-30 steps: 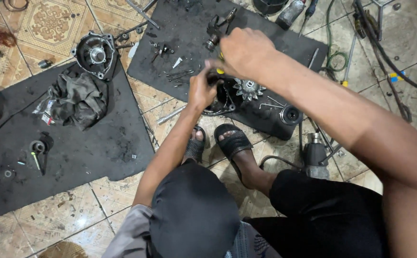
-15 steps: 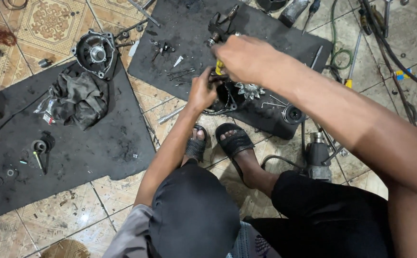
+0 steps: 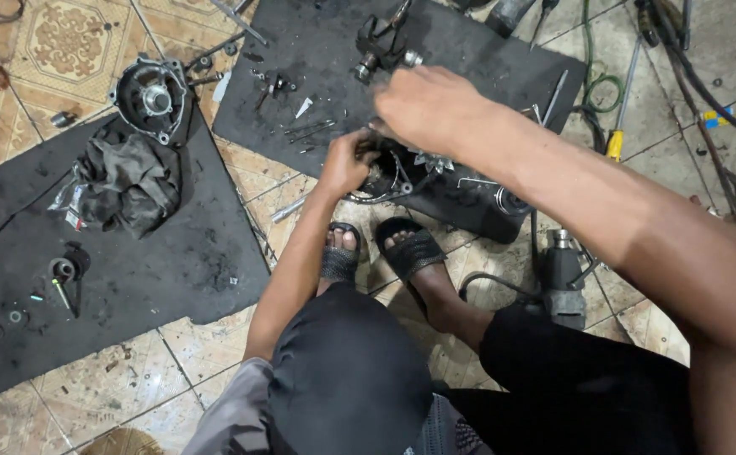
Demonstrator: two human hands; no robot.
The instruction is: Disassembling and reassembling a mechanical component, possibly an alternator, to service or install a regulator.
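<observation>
A dark engine casing (image 3: 469, 198) with a round metal rim and a toothed gear lies on a black mat (image 3: 469, 50) in front of my feet. My left hand (image 3: 347, 160) grips the round rim at the casing's left side. Just above the casing is my right hand (image 3: 427, 105), its fingers curled downward toward the opening. Whatever those fingers hold is hidden under the hand.
A round engine cover (image 3: 150, 99) and a crumpled dark rag (image 3: 128, 181) lie on a second black mat (image 3: 174, 270) at left, with small bolts and washers. A yellow-handled screwdriver (image 3: 615, 143), cables and a power tool (image 3: 562, 282) lie at right on the tiled floor.
My right hand has shifted slightly over the casing. The yellow tool tip that showed by its fingers earlier is no longer visible. My left hand stays on the rim.
</observation>
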